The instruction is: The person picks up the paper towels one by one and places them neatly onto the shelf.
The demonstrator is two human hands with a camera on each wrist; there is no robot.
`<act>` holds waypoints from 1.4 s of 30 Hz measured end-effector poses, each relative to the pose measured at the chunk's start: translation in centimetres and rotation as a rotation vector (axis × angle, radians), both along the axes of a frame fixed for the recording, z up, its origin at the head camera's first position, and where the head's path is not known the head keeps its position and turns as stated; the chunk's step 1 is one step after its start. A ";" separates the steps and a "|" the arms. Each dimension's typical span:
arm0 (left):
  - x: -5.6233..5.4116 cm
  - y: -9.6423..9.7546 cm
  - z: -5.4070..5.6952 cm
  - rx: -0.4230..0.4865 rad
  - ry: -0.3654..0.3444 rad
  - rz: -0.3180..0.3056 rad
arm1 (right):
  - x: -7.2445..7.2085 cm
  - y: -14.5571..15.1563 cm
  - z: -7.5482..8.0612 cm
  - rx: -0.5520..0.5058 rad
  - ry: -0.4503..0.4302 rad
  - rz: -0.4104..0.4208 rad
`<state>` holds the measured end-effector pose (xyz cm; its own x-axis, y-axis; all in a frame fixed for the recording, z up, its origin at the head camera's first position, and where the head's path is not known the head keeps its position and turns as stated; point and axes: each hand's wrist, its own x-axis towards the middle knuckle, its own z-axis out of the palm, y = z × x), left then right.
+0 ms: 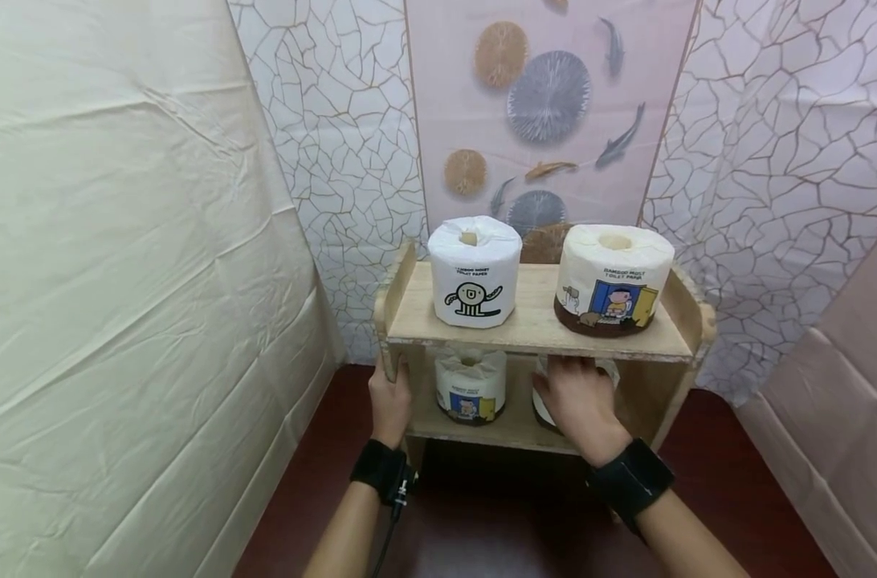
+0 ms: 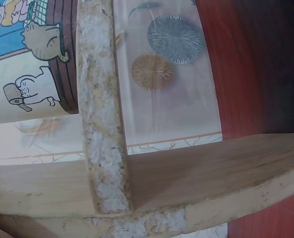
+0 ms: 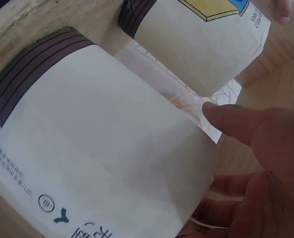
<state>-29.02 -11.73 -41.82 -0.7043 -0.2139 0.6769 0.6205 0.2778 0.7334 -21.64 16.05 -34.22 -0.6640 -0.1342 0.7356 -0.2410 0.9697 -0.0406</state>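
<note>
A small wooden two-tier shelf point(image 1: 532, 297) stands ahead. My left hand point(image 1: 390, 401) grips its left side panel point(image 2: 157, 220) just below the upper board. On the lower tier, at the right, my right hand point(image 1: 579, 397) holds a wrapped toilet paper roll point(image 3: 97, 134) by its upper end, thumb on one side and fingers on the other. The hand covers much of that roll in the head view. To its left on the same tier sits another toilet paper roll point(image 1: 471, 389), with a blue and yellow picture.
The upper tier bears a white roll with a cartoon figure point(image 1: 475, 277) at left and a brown-based roll point(image 1: 615, 281) at right. Dark red flooring point(image 1: 482, 522) lies beneath. A cream padded wall point(image 1: 157, 281) rises at left, a patterned wall point(image 1: 337, 120) behind.
</note>
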 end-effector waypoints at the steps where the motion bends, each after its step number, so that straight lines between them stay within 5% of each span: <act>1: -0.1 0.0 0.1 -0.002 0.004 -0.002 | -0.1 -0.1 0.0 -0.002 0.021 -0.001; 16: -0.7 -0.2 0.5 0.000 0.022 -0.004 | -1.6 -1.0 0.6 0.015 0.067 -0.084; 26: -0.5 -0.5 0.6 0.007 -0.003 0.044 | -2.3 -1.3 0.2 -0.005 -0.056 -0.097; 35: -0.5 -0.4 0.3 0.018 -0.015 0.013 | -2.3 -1.2 -0.5 0.049 0.096 -0.088; 42: -0.3 -0.1 0.0 0.017 -0.026 0.007 | -2.2 -1.1 -0.8 0.069 0.304 -0.058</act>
<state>-29.29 -11.85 -41.85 -0.7203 -0.2301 0.6544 0.5991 0.2694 0.7540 -23.88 15.00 -35.07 -0.4227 -0.1592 0.8922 -0.1757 0.9802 0.0917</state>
